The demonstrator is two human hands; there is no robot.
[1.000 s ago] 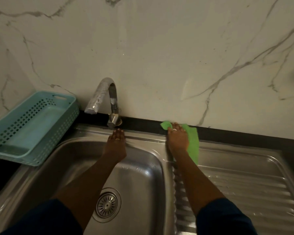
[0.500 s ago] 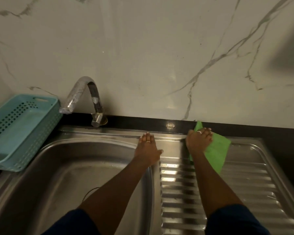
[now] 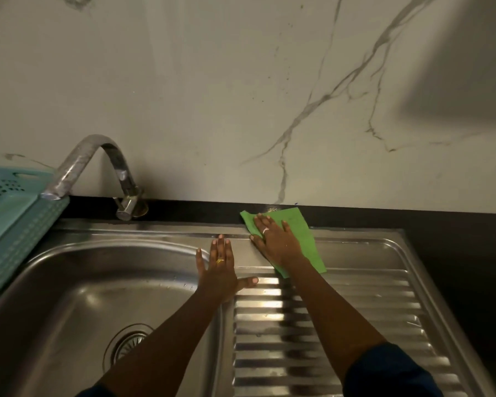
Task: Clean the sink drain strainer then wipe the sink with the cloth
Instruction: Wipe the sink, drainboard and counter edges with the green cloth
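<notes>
Two hands down on my stainless sink, one on the cloth.
Green cloth (image 3: 297,236) lies at the back rim by the drainboard (image 3: 341,325), my right hand (image 3: 275,243) pressing it flat-fingered; my left hand (image 3: 219,275) rests splayed, holding nothing, on the sink (image 3: 103,234) rim; drain strainer (image 3: 128,343) sits in the basin.

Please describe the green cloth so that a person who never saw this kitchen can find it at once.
Start at the stainless steel sink below the white marble wall. Follow its back rim to the right of the curved metal tap, to the top of the ribbed draining board. The flat green cloth lies there under the right hand; it is the only green thing.
</notes>
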